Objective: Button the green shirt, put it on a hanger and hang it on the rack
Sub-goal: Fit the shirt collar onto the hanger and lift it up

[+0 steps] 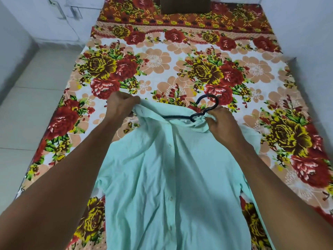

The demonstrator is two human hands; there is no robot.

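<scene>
The green shirt (pixel 173 177) lies front-up on the flowered bedsheet (pixel 180 69), its placket apparently buttoned down the middle, and the black hanger (pixel 205 109) sits at the neck with its hook poking out past the collar. The left hand (pixel 122 105) pinches the shirt's left shoulder, fingers curled into the cloth; the right hand (pixel 221 123) grips bunched fabric at the right shoulder, just beside the hanger's neck. The step in hand looks like seating the hanger inside the shoulders. To do it well, each shoulder seam should be drawn over its hanger arm, one side at a time, keeping the hook centred in the collar so the shirt hangs level. A dark pillow (pixel 185 5) rests at the far end of the bed. No rack shows in view, and the creased cloth by the collar may snag the hanger arm
</scene>
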